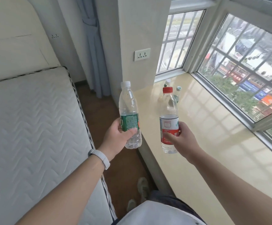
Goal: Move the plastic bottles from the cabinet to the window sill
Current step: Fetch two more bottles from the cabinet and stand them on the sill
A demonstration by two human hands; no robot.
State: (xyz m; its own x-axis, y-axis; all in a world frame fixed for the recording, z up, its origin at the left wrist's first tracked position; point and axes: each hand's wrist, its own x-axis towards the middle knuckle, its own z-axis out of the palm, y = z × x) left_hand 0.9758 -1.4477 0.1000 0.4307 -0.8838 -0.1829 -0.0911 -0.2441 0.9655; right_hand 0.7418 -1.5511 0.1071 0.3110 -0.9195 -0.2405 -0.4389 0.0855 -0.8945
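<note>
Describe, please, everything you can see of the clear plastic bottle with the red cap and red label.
The clear plastic bottle with the red cap and red label is slim and see-through, with a white panel above the red band. It looks empty or nearly so. It is held roughly upright in the air by the right hand, which wraps its lower label. It hangs over the near edge of the glossy cream window sill, not yet touching it.

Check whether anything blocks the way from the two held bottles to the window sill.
Nothing visible does. The left hand holds the green-label bottle beside the window sill, the right hand the red-cap bottle over it. Two bottles already stand farther back; the near surface is bare.
</note>
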